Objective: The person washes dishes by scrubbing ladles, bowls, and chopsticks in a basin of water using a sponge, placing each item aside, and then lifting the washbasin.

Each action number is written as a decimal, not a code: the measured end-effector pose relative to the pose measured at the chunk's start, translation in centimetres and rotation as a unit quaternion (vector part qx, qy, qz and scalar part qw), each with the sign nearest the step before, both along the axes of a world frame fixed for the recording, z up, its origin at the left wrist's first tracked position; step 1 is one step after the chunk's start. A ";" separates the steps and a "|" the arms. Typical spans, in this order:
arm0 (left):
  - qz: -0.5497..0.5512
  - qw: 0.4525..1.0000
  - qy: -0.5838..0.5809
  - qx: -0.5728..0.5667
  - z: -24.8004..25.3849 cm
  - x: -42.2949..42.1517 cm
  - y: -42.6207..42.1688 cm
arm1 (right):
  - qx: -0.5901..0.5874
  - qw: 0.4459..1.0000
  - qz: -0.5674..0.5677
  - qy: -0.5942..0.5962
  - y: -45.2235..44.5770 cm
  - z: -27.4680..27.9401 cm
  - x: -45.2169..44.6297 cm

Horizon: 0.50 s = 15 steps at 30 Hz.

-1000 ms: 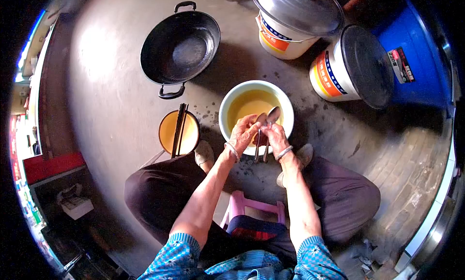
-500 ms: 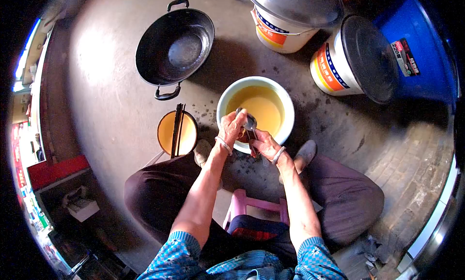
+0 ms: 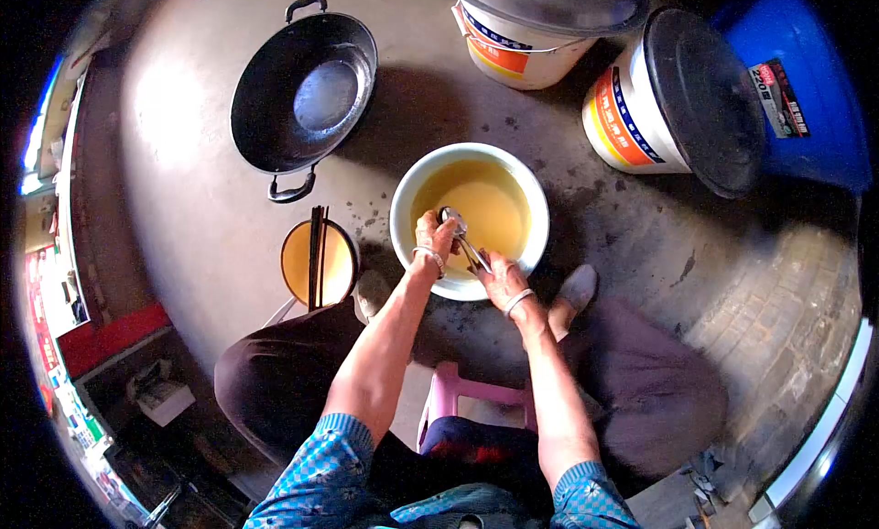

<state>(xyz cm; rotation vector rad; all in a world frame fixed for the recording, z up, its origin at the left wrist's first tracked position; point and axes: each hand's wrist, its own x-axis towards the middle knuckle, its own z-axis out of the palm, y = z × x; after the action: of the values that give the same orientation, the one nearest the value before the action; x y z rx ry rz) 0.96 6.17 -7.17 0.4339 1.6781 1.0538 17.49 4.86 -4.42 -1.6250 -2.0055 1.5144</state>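
Two metal spoons (image 3: 455, 221) lie close together over a white basin (image 3: 400, 205) of yellowish liquid. My left hand (image 3: 437, 234) is closed around the bowl end of the spoons, above the left part of the liquid. The handles run down to the right into my right hand (image 3: 501, 277), whose fingers are wrapped around them near the basin's lower rim. How the fingers lie beneath the spoons is hidden.
A black wok (image 3: 275, 103) stands at the upper left. Dark chopsticks (image 3: 316, 254) rest across a small bowl (image 3: 339, 265) left of the basin. Lidded buckets (image 3: 624, 130) and a blue tub (image 3: 824, 89) are at the upper right. A pink stool (image 3: 444, 392) is below.
Both hands have moved lower left with the spoons. The spoons, upright over the basin a second ago, now slant, with their handles toward my right hand. The view has shifted, too.
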 end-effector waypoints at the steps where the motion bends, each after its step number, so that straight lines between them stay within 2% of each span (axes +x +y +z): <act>1: 0.029 0.999 -0.007 -0.044 -2.4 0.7 0.1 | -0.005 0.999 -0.016 -0.028 -0.4 -1.3 -0.4; 2: 0.053 0.996 0.009 -0.064 -4.1 1.7 0.2 | -0.010 0.998 -0.031 -0.057 -0.8 -2.9 -0.8; 3: 0.060 0.995 -0.039 -0.063 -4.4 2.4 0.2 | -0.012 0.996 -0.084 0.008 -1.7 -5.4 -1.1; 5: 0.043 0.988 -0.123 -0.077 -3.4 3.4 0.4 | -0.023 0.996 -0.090 -0.007 -0.8 -4.0 -1.7; 6: 0.031 0.984 -0.107 -0.139 -3.8 3.7 0.7 | -0.029 0.995 -0.094 -0.019 0.0 -2.9 -2.3; 8: -0.035 0.989 -0.019 -0.142 -12.5 3.2 -1.2 | -0.048 0.991 -0.124 0.020 0.8 -1.9 -3.0; 9: -0.033 0.989 -0.018 -0.144 -12.9 2.8 -1.4 | -0.056 0.993 -0.099 0.007 1.3 -1.3 -2.9; 10: -0.116 0.981 0.096 -0.123 -13.3 2.2 -1.4 | -0.063 0.995 -0.075 -0.006 1.7 -1.2 -2.7; 11: -0.158 0.970 0.150 -0.111 -13.7 2.1 -1.2 | -0.067 0.994 -0.065 -0.047 1.2 -3.7 -2.2; 12: -0.196 0.954 0.206 -0.099 -13.8 2.0 -0.9 | -0.068 0.994 -0.065 -0.048 2.1 -2.6 -1.9; 14: -0.131 0.942 0.169 -0.260 -11.1 2.3 0.8 | -0.131 0.980 -0.035 -0.146 4.2 1.2 -1.3; 15: -0.116 0.955 0.149 -0.230 -2.6 2.9 3.0 | -0.091 0.986 -0.066 -0.126 4.0 0.8 -0.7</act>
<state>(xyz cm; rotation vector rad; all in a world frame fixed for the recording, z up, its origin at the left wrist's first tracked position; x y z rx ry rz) 3.82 9.16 -9.78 0.4832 2.0123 0.4147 16.79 8.86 -3.63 -2.0723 -1.8748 1.5509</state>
